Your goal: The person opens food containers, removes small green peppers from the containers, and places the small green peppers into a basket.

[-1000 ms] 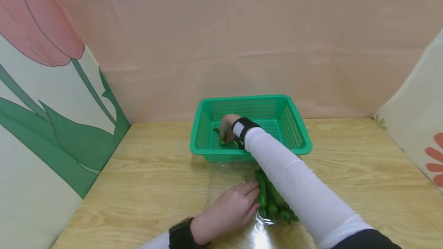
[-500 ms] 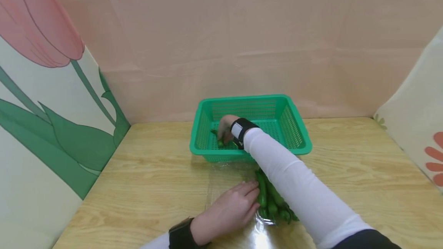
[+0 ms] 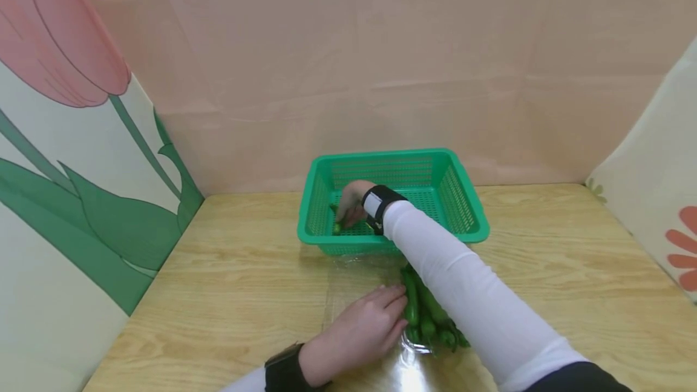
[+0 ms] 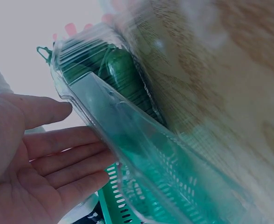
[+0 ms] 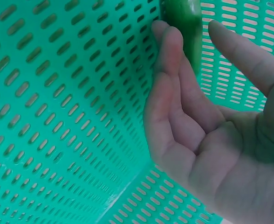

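Note:
My right hand [image 3: 353, 201] reaches down into the left part of the green plastic basket [image 3: 392, 153]. Its fingers curve beside one green pepper [image 5: 186, 35], and in the right wrist view the thumb stands apart from that pepper. On the table in front lies a clear plastic tray [image 4: 97, 126] with its lid folded out toward the basket. Several green peppers [image 3: 412, 301] fill the tray, partly hidden behind my right sleeve. The left hand [image 3: 362, 328] rests over the tray's left side, its fingers nearly straight and touching the clear edge.
The basket stands at the back of the wooden table [image 3: 234, 271], close to the pinkish backdrop [image 3: 348, 77]. A panel with a printed tulip [image 3: 71, 47] rises on the left, and a pale flowered cloth [image 3: 653, 198] on the right. My right sleeve [image 3: 463, 277] crosses above the tray.
The right hand has shifted slightly left inside the basket, and the pepper beside its fingers has moved left and turned a little. The left hand and the tray have stayed put.

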`<state>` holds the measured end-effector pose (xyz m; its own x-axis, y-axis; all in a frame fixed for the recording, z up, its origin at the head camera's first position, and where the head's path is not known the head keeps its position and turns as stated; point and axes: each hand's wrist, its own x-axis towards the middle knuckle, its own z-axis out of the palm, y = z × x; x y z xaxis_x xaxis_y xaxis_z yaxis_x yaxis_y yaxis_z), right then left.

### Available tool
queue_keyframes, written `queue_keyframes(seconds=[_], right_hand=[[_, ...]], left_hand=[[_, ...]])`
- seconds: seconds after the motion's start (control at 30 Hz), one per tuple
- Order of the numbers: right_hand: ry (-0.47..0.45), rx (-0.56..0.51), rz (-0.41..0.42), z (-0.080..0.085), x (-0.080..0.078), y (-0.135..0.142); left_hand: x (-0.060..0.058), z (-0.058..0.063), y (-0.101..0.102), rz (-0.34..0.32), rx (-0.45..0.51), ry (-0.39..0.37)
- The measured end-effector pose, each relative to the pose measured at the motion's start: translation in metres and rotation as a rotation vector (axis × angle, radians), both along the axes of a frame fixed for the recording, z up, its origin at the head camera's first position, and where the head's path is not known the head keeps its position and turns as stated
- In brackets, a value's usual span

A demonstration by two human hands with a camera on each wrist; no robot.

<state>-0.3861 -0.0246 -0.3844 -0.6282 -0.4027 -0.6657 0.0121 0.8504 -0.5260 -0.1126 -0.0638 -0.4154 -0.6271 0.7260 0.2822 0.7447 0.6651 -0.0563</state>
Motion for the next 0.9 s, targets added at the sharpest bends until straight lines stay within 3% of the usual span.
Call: queue_keyframes(seconds=[0.27, 0.63, 0.9], right_hand=[[0.056, 0.041, 0.108, 0.005, 0.001, -0.002], [0.04, 0.053, 0.137, 0.008, 0.001, 0.0], [0.031, 0.091, 0.198, 0.018, 0.002, 0.005]], left_hand=[[0.0, -0.001, 0.0, 0.001, 0.011, 0.02], [-0.002, -0.001, 0.001, -0.002, 0.017, -0.021], [-0.003, -0.002, 0.001, -0.014, 0.018, 0.023]])
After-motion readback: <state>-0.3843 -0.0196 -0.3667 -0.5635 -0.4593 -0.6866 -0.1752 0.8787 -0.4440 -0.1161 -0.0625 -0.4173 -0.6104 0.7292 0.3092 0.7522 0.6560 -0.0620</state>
